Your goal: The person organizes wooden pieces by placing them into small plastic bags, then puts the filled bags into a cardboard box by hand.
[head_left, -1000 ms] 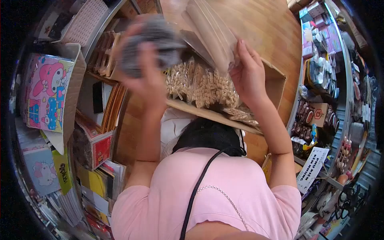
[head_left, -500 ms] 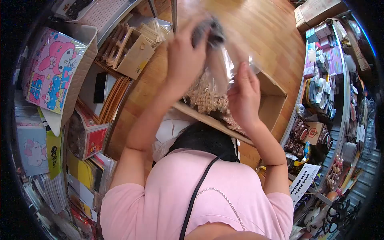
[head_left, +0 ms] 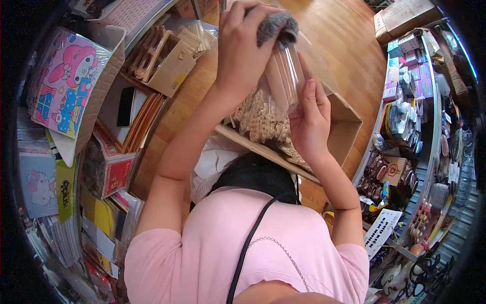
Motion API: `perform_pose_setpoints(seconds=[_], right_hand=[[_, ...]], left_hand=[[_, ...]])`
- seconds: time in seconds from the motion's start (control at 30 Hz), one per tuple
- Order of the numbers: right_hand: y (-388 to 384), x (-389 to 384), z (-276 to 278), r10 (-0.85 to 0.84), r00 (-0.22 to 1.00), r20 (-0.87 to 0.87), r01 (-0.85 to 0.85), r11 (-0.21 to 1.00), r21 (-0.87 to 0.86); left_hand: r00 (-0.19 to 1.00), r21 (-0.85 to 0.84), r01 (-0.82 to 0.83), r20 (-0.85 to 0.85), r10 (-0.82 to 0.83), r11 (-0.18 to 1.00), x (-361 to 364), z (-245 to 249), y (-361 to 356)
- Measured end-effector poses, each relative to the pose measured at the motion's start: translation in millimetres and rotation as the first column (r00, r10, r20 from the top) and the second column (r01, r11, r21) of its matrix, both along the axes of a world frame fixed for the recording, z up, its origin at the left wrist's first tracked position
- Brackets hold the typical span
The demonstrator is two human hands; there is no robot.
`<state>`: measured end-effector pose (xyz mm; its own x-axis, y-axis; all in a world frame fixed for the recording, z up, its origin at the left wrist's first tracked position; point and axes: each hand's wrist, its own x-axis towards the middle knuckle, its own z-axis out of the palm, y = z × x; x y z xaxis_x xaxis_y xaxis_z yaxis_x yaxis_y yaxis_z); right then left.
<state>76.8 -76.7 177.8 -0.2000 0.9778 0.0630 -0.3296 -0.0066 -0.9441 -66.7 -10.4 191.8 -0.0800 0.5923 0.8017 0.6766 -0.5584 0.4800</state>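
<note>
My left hand (head_left: 245,48) is closed round a grey fuzzy cloth (head_left: 277,29) at the top end of a clear plastic packet. Inside the packet (head_left: 284,76) are flat, pale wooden pieces. My right hand (head_left: 310,119) supports the packet's lower right side, its thumb raised and its other fingers partly hidden behind the plastic. Below the packet, an open cardboard box (head_left: 347,126) holds bagged light-wood items (head_left: 260,119), close to my body.
At the left, shelves carry a cartoon-covered book (head_left: 66,83), a small carton of wooden sticks (head_left: 172,66) and stacked brown frames (head_left: 144,124). Packed goods fill the right shelf (head_left: 435,116). A closed carton (head_left: 405,17) stands at the upper right, beyond the wooden floor (head_left: 339,35).
My left hand and the cloth have shifted slightly right. The packet, blurred before, now shows its wooden pieces clearly. My right hand has hardly moved.
</note>
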Motion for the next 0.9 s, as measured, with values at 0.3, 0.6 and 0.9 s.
perform_pose_setpoints(seconds=[0.3, 0.6, 0.9], right_hand=[[14.6, 4.4, -1.9, -0.172, 0.967, -0.186, 0.156, 0.983, -0.099], [17.0, 4.5, -4.4, -0.144, 0.990, 0.005, 0.144, 0.984, -0.106], [5.3, -1.6, -1.2, -0.010, 0.997, 0.074, 0.014, 0.999, -0.043]], left_hand=[[0.985, -0.153, 0.173, 0.008, -0.174, 0.973, 38.6, -8.4, -56.6], [0.994, -0.216, -0.025, -0.114, 0.000, 0.976, 27.4, -4.0, -39.3], [0.987, -0.087, -0.138, -0.092, 0.129, 0.987, -1.7, -9.5, 6.3]])
